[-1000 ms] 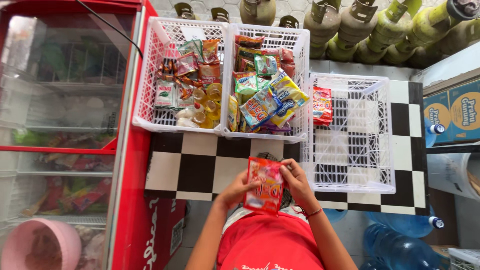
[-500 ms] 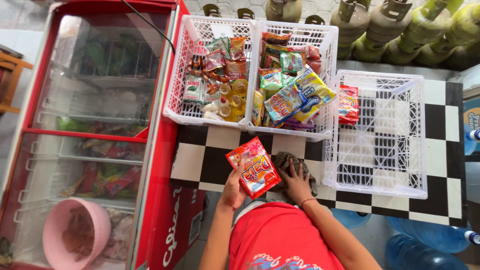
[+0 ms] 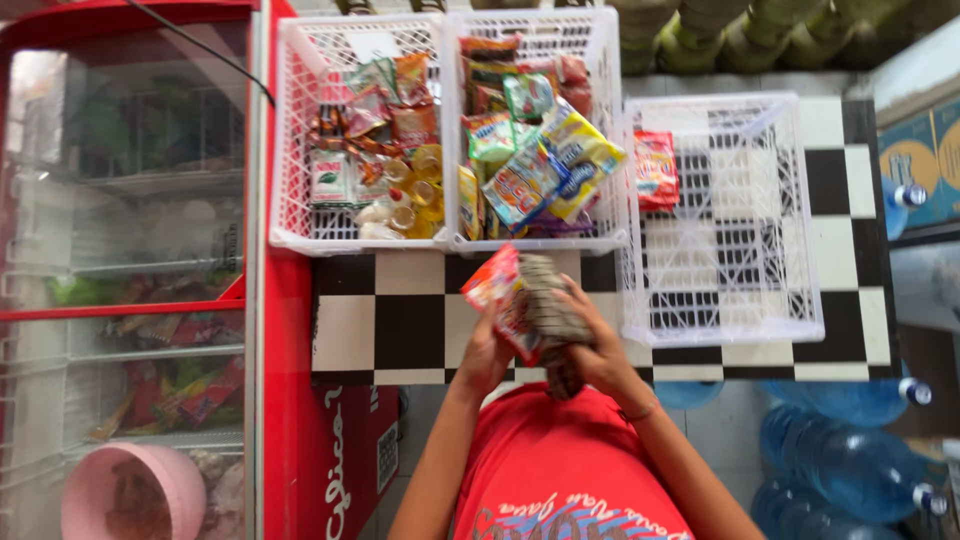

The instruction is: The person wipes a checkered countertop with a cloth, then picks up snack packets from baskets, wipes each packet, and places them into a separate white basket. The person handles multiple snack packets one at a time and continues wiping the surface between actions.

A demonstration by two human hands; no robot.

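Observation:
My left hand [image 3: 487,357] grips the lower edge of a red snack packet [image 3: 505,298], tilted up above the black-and-white checkered counter [image 3: 390,320]. My right hand [image 3: 597,350] holds a grey-brown packet [image 3: 548,305] pressed against the red one. Both hands sit close together in front of my red shirt [image 3: 560,470]. Beyond them stand three white plastic baskets: the left basket [image 3: 300,190] and the middle basket [image 3: 600,190] are full of colourful snack packets, and the right basket [image 3: 800,250] holds one red packet [image 3: 655,168] at its far left.
A red chest freezer with glass lids [image 3: 130,250] fills the left side, with a pink bowl [image 3: 130,490] inside. Blue water jugs [image 3: 850,440] lie at the lower right. Green gas cylinders [image 3: 760,35] line the far edge, and blue cartons [image 3: 915,160] stand at right.
The red packet has turned from facing me flat to tilted edge-on, and my right hand has brought a grey-brown packet up against it. The view has shifted left toward the freezer.

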